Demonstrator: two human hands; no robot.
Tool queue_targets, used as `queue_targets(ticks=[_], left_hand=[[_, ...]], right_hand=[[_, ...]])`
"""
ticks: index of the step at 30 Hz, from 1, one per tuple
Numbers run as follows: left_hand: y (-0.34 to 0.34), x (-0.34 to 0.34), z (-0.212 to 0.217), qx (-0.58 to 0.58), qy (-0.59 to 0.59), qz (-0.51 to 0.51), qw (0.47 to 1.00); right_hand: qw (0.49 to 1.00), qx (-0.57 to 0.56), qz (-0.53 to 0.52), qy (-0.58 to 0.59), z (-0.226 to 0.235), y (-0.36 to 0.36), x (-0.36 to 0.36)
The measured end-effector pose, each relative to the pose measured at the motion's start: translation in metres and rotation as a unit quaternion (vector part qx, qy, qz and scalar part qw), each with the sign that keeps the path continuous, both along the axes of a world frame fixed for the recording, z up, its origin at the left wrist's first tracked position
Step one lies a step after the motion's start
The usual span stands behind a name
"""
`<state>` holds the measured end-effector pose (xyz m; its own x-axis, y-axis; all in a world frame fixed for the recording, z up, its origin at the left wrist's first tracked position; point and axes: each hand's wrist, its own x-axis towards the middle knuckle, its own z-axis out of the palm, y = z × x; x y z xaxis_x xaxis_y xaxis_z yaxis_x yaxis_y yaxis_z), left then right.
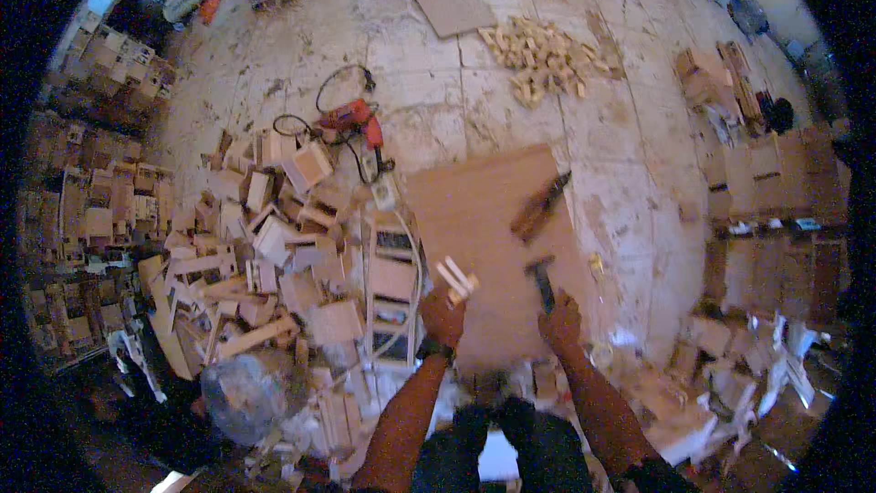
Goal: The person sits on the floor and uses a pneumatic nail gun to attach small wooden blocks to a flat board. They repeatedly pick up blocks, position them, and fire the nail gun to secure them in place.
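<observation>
Over the left edge of a brown board (pixel 474 219), toward its near left corner, the person's left hand (pixel 443 318) is holding a pale wooden piece (pixel 463 287). Left fingers are pinching it; its narrow strips are pointing toward the far edge. Blurred, so cannot tell whether it is one part or several. A dark wristband (pixel 436 347) is circling the left wrist.

Over the right half of the board, nearer the near edge, the right hand (pixel 560 319) is gripping a hammer (pixel 545 285), fingers wrapping its handle. Hammer head is pointing toward the far edge; cannot tell whether it is touching the board.

Toward the board's far right corner, a brown tool with a dark end (pixel 540 207) is lying at a slant, apart from the hammer. Just off the left edge, a ladder-like wooden frame (pixel 392 278) is lying, with a big heap of wooden parts (pixel 274 246) spreading farther left.

Past the far left corner, a red power tool (pixel 351 117) with a black cord (pixel 319 91) is resting on the floor (pixel 420 82). Well beyond the far edge, a pile of small wood blocks (pixel 546 57) is sitting near a flat sheet (pixel 447 0).
</observation>
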<state>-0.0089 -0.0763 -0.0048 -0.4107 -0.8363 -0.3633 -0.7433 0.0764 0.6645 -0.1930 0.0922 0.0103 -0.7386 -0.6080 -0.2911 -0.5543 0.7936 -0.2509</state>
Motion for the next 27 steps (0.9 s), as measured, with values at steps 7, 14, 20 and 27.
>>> queue_targets(ticks=[7,14,20,27], left_hand=[[0.035,0.003,0.174,0.062,0.101,0.115,0.986],[0.071,0.005,0.164,0.072,0.178,0.127,0.973],[0.118,0.128,0.197,0.192,-0.135,-0.102,0.967],[0.109,0.302,0.273,0.236,-0.339,-0.176,0.893]], right_hand=[[0.972,0.024,0.103,-0.208,0.099,0.076,0.061],[0.966,0.050,-0.065,-0.246,0.211,0.168,0.084],[0.961,0.118,-0.155,-0.194,0.309,0.261,0.066],[0.851,0.109,-0.360,-0.366,0.367,0.355,0.074]])
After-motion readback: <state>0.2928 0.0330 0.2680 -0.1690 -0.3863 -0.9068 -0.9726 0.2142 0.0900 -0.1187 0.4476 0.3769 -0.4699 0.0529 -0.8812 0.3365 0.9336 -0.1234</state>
